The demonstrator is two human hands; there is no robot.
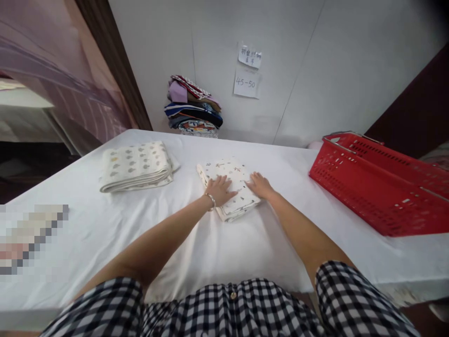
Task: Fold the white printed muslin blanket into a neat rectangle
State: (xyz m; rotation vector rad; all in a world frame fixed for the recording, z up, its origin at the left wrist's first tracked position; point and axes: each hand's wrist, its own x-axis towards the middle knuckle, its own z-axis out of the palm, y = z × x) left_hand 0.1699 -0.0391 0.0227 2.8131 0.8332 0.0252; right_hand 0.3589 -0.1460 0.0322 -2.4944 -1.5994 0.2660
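Observation:
A white cloth (233, 171) with a small dark print lies folded into a rectangular pad on the white-covered table, straight in front of me. My left hand (220, 190), with a bracelet at the wrist, rests flat on its left part, fingers spread. At the right edge of the pad, my right hand (260, 185) lies with its fingers stretched out over the fabric. Neither hand grips anything. Further left sits another folded cloth (135, 164), thicker, cream-coloured with grey tree-like motifs.
A red perforated basket (365, 187) with metal handles stands on the right of the table (105, 243). Behind the far edge rises a stack of folded fabrics (194, 105) against the wall. Two paper notes (247, 83) hang there. A pixelated flat item (31, 234) lies at left.

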